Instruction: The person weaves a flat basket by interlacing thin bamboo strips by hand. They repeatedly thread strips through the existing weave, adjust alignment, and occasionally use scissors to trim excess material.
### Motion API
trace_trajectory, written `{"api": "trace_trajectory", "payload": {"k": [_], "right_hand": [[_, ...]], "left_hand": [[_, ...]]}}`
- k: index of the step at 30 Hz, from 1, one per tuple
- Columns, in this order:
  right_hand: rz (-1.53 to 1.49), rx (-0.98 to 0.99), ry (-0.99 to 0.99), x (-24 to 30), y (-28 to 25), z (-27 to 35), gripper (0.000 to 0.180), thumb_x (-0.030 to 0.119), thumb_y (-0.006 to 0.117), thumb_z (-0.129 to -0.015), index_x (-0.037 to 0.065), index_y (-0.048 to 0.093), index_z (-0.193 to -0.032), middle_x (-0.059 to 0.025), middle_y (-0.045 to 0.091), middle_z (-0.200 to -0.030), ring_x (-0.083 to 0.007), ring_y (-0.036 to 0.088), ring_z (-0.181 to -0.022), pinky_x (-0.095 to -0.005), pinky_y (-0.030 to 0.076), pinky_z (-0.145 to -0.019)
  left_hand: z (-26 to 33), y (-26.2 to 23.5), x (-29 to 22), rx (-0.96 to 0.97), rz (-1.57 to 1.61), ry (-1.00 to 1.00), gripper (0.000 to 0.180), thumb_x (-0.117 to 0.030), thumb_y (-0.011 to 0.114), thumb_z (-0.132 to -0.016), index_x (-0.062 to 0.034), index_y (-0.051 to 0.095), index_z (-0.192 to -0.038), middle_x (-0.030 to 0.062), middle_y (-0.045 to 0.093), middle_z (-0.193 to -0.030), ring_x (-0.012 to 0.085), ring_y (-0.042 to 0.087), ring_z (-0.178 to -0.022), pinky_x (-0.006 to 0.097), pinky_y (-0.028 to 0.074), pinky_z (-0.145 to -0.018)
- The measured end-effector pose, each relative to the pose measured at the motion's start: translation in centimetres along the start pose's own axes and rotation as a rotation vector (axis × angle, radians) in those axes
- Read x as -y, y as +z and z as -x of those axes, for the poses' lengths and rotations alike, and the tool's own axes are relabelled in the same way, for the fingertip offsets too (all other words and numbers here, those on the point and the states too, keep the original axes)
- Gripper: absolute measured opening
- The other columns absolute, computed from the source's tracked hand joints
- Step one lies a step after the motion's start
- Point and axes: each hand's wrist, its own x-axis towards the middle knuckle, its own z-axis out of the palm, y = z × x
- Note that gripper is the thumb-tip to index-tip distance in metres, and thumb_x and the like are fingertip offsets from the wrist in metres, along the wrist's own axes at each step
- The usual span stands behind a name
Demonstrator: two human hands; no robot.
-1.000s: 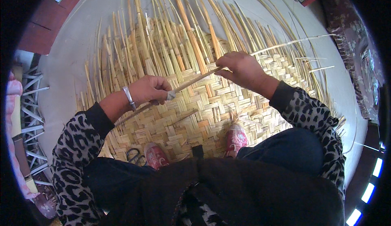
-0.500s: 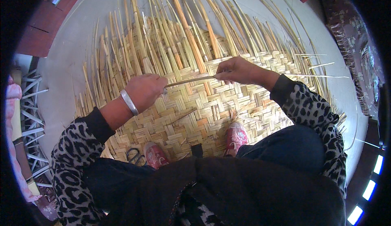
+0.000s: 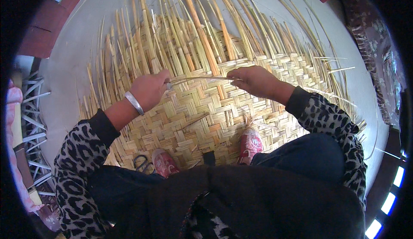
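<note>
Since the earlier frames, both hands have been brought lower and closer to level, and the thin strip between them is now laid nearly flat instead of slanting up toward 2 o'clock. Its left end is pinched in the clenched grip of the left hand, where a short metal blade can be seen at the fingertips. Its right end is grasped by the right hand, fingers curled over it. A silver bangle is worn on the left wrist.

Under the hands a woven straw mat is spread on the grey floor, with loose unwoven stalks fanning out from 10 to 2 o'clock. Two red shoes are planted on the mat's near edge at 6 o'clock, and scissors are lying just beside the left one, at 7 o'clock. Leopard-print sleeves are worn on both forearms.
</note>
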Motion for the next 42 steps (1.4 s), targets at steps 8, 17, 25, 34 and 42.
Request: {"api": "trace_trajectory", "payload": {"k": [8, 17, 25, 34, 42], "right_hand": [[0.379, 0.032, -0.006, 0.7, 0.0, -1.0, 0.014, 0.022, 0.058, -0.089, 0.008, 0.059, -0.088, -0.013, 0.063, -0.078, -0.0331, 0.064, -0.075, -0.045, 0.051, -0.065], [0.173, 0.171, 0.085, -0.4, -0.4, -2.9, 0.016, 0.024, 0.061, -0.088, 0.009, 0.065, -0.091, -0.0097, 0.067, -0.08, -0.0312, 0.066, -0.08, -0.0421, 0.051, -0.068], [0.011, 0.253, 0.075, -1.1, -0.1, -4.5, 0.023, 0.029, 0.062, -0.088, 0.007, 0.065, -0.091, -0.0149, 0.066, -0.077, -0.0335, 0.065, -0.075, -0.0441, 0.05, -0.068], [0.315, 0.216, 0.108, -3.5, 0.9, -4.0, 0.024, 0.028, 0.057, -0.088, 0.005, 0.061, -0.087, -0.019, 0.063, -0.072, -0.0393, 0.064, -0.072, -0.051, 0.05, -0.066], [0.476, 0.18, 0.162, -8.7, 1.3, -4.3, 0.017, 0.02, 0.056, -0.086, 0.004, 0.063, -0.083, -0.0188, 0.064, -0.071, -0.0393, 0.064, -0.068, -0.0513, 0.051, -0.062]], "left_hand": [[-0.5, -1.0, 2.0, 0.16, 0.578, -0.266, 0.011, -0.01, 0.062, -0.086, -0.0013, 0.055, -0.085, 0.0072, 0.061, -0.066, 0.0146, 0.06, -0.055, 0.032, 0.048, -0.052], [-0.2, -2.5, 2.7, 0.185, 0.641, -0.207, 0.018, -0.016, 0.068, -0.087, -0.0023, 0.059, -0.079, 0.0028, 0.06, -0.066, 0.0093, 0.059, -0.057, 0.027, 0.049, -0.051], [0.4, -2.4, 3.1, 0.309, 0.571, -0.246, 0.015, -0.013, 0.065, -0.086, -0.0016, 0.057, -0.079, 0.0068, 0.061, -0.065, 0.0128, 0.062, -0.052, 0.029, 0.049, -0.045], [0.5, -1.5, 5.6, 0.219, 0.357, -0.217, 0.019, -0.016, 0.064, -0.085, -0.0018, 0.054, -0.077, 0.0105, 0.061, -0.063, 0.0192, 0.064, -0.053, 0.034, 0.05, -0.047], [1.0, -1.2, 11.8, 0.082, -0.036, -0.262, 0.014, -0.022, 0.061, -0.082, -0.0086, 0.058, -0.084, 0.0129, 0.065, -0.078, 0.0353, 0.063, -0.077, 0.047, 0.049, -0.067]]}}
